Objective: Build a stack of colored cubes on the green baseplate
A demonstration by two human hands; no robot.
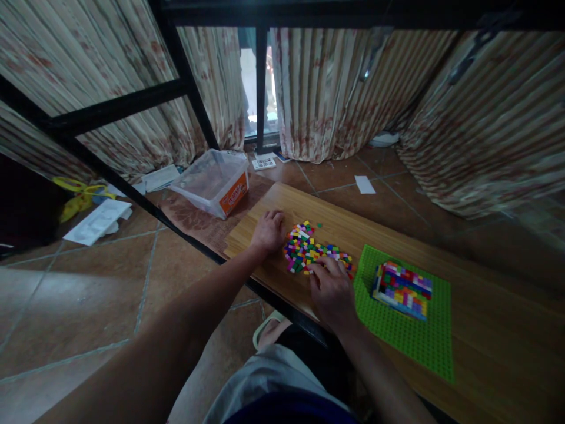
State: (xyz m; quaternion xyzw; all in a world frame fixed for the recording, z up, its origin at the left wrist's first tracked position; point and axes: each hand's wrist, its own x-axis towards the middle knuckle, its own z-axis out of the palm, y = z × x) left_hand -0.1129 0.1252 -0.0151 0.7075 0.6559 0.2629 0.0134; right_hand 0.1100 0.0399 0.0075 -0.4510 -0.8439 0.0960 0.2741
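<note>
A heap of small colourful toy bricks lies on the wooden table. Just left of it my left hand rests on the wood, its fingers curled in and nothing visible in them. My right hand is over the near right part of the heap, with thumb and fingertips drawn together among the bricks. Whether a brick is between them I cannot make out. To the right of that hand lies a green baseplate, bearing a block-shaped build of multicoloured bricks.
Beyond the wooden table, a clear plastic tub with an orange label stands on a brown mat. A black metal frame crosses the left side. White packaging and a yellow bag lie on the tiles.
</note>
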